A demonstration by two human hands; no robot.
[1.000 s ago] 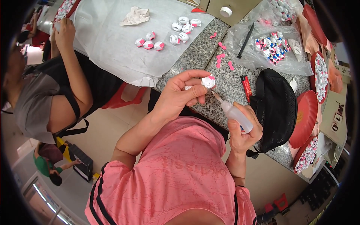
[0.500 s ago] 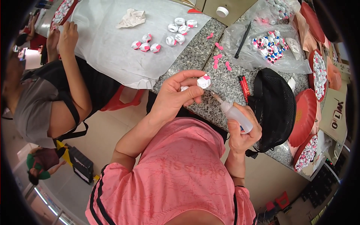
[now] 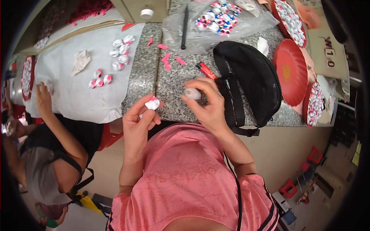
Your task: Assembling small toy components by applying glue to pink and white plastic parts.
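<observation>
My left hand (image 3: 137,117) pinches a small white rounded figure (image 3: 152,104) with a pink piece on its top, held just over the counter's near edge. To the right, the thumb and fingers of my right hand (image 3: 210,106) curl around a translucent squeeze bottle (image 3: 193,93), which stands at the granite counter. Several pink bow-shaped pieces (image 3: 165,57) lie scattered beyond my hands. On the white sheet at left sit several white figures with pink parts (image 3: 99,82) and, farther back, a cluster of similar white figures (image 3: 123,49).
A black mesh bag (image 3: 250,82) and a red marker-like stick (image 3: 207,71) lie right of my hands. Red scalloped trays (image 3: 290,73) line the right side. A clear bag of small figures (image 3: 173,29) lies at the back. Another person's arm (image 3: 63,131) works at left.
The bottle has gone from being tilted toward the figure to upright at the counter, apart from it. My left hand still holds the figure. The view has swung to the right.
</observation>
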